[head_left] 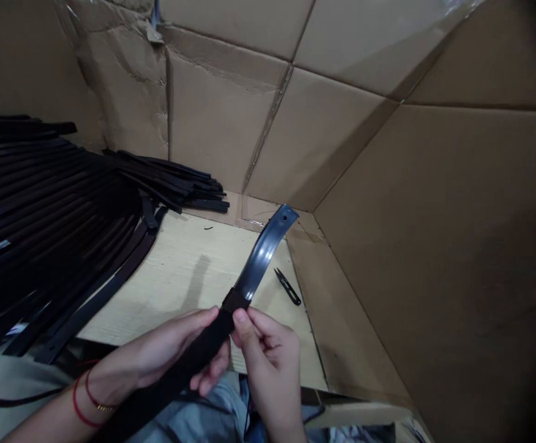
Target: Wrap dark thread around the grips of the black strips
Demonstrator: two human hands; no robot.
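The left hand (159, 347) is curled under a black strap (262, 263), cradling it, while the right hand (268, 363) grasps it between thumb and fingers near a dark band (235, 300), perhaps a sleeve, though the shadow makes that hard to tell. The strap's glossy free end, with a punched hole, rises beyond the hands, and its tail drops toward the lap. That slick surface could slip if the grip loosens, and the unsupported end could swing into the thread snips (287, 287) lying ahead of the right hand on a pale wooden board (180, 277). Ahead of the left hand, a heap of black straps (41, 197) and a smaller bundle (180, 184) crowd the board, with cardboard lining (434, 246) walling the far and right sides.
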